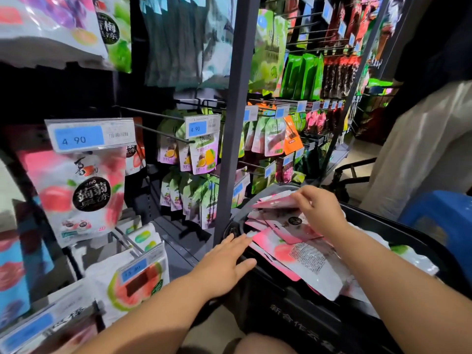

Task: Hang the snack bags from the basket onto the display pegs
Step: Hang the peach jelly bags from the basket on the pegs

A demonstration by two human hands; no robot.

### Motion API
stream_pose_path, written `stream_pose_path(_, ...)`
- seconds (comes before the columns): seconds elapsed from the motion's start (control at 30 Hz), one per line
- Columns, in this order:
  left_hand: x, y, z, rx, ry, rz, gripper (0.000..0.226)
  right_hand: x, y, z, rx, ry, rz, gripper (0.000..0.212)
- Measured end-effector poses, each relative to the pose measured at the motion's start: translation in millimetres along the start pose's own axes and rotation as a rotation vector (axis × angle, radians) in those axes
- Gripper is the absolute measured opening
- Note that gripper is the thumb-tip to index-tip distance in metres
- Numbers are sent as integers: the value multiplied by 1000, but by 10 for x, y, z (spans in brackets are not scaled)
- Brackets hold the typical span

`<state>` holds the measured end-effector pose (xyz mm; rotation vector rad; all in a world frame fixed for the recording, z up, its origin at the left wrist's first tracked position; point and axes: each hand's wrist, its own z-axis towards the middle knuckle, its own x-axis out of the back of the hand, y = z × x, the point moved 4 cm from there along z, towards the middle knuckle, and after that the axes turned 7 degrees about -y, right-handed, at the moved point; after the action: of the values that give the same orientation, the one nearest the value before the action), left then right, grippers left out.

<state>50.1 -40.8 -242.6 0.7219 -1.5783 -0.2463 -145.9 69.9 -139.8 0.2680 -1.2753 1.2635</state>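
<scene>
Snack bags (pixel 304 254) in pink-and-white peach print lie heaped in a black basket (pixel 398 226) at lower right, in front of a crowded shop rack. At far left, a hanging peach bag (pixel 79 195) of the same print sits beneath a price tag (pixel 89 136) marked 4.90, with a watermelon bag (pixel 135 282) lower down. Next along, dark display pegs (pixel 163 133) reach out from the rack, and passion-fruit bags (pixel 204 157) hang under a second tag reading 4.90. A grey upright post (pixel 229 123) splits the rack down the middle. Below it, the left hand (pixel 227 261), one of the person's two hands, lies open and palm down, fingers straight, its fingertips at the basket's near-left rim by the white corner of a bag. Over the heap, the right hand (pixel 319 208) pinches the top edge of one pink bag (pixel 275 202), which is tilted up above the others. Green bags (pixel 304 75) fill the upper pegs beyond the post. At far right, a blue stool (pixel 439 213) stands just beside the basket, with a person in light clothing (pixel 421 149) behind it.
</scene>
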Motion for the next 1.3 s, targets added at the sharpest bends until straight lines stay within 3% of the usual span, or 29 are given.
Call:
stream_pose_path(0.17,136,57,-69,34,105,-206,61,162,-316,-106,90,169,190,28)
stream_pose_path(0.43,431,81,-170,16,463,-665,88,194,-847,-171,129,279,514,32)
stream_pose_path(0.63,456,73,-198,-160,299,-1017,82,77,-1020,-68,37,265,715,30)
stream_pose_path(0.77,380,42,-206,-168,195,-1281,83,-36,-909,-24,-75,277,812,36)
stream_pose_path(0.87,311,100,-240,-140,79,-1239,70,-92,-802,-19,-120,254,824,39)
stream_pose_path(0.93,282,111,-240,-106,100,-1228,53,-66,-725,-18,-107,223,698,38)
stream_pose_path(1.03,279,78,-249,-54,170,-1204,32,17,-577,-15,-78,93,469,33)
stream_pose_path(1.17,338,-61,-284,25,285,-1184,18,-86,-135,-76,-175,-415,-3,31)
stream_pose_path(1.23,370,-107,-290,39,325,-1184,18,-163,68,-183,-158,-634,-165,66)
stream_pose_path(1.3,389,-135,-299,46,351,-1195,18,-209,183,-264,-132,-746,-172,107)
